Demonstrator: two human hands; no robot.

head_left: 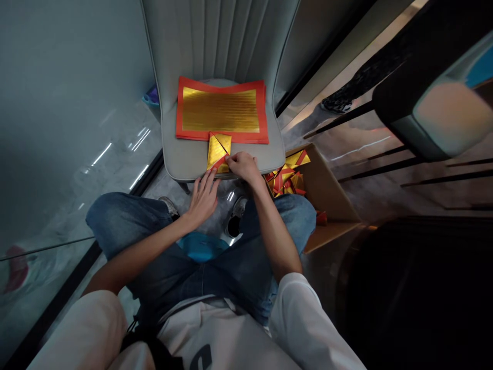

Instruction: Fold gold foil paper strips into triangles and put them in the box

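Note:
A stack of gold sheets with red borders [221, 109] lies on the seat of a grey chair [173, 154] in front of me. At the seat's near edge sits a partly folded gold and red paper [216, 150]. My right hand [242, 165] presses and pinches its lower right corner, fingers curled on the fold. My left hand [203, 195] rests just below the paper at the seat edge, fingers stretched out, fingertips touching its lower left edge.
A cardboard box [327, 190] holding several folded gold and red papers [287, 177] stands on the floor to the right of my knees. A glass wall runs along the left. Another person's shoe [337, 104] and a dark chair [423, 103] are at the upper right.

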